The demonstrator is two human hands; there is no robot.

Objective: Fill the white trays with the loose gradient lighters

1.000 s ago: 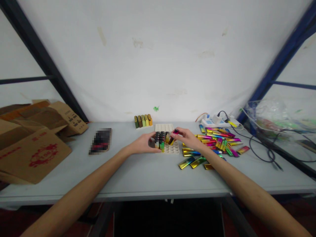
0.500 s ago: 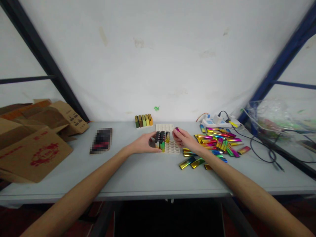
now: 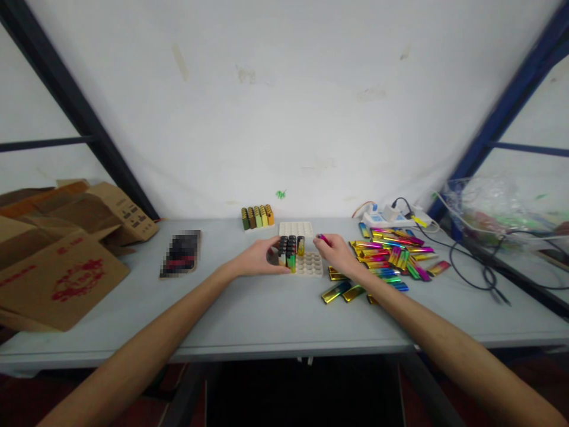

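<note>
My left hand [image 3: 256,258] curves around the left side of a group of upright lighters [image 3: 291,261], its thumb in front and its fingers behind. Those lighters have black tops and stand in a white tray with round holes [image 3: 311,265]. Pinched in my right hand [image 3: 336,252] is a magenta lighter [image 3: 324,238], tilted above the tray's right side; the fingers hide part of it. To the right of the tray lies a loose pile of shiny metallic-coloured lighters [image 3: 403,258], partly behind my right forearm.
Behind stand a second white tray [image 3: 296,229] and a block of green, brown, yellow and orange lighters [image 3: 258,218]. Cardboard boxes [image 3: 89,276] and a blurred-out dark item [image 3: 181,254] are at left. A power strip [image 3: 389,220], black cable [image 3: 473,283] and plastic bag [image 3: 493,207] lie right.
My right hand has turned slightly, and the magenta lighter in it now tilts differently, showing more of its length. My left hand stays at the lighters. The view has shifted a little.
</note>
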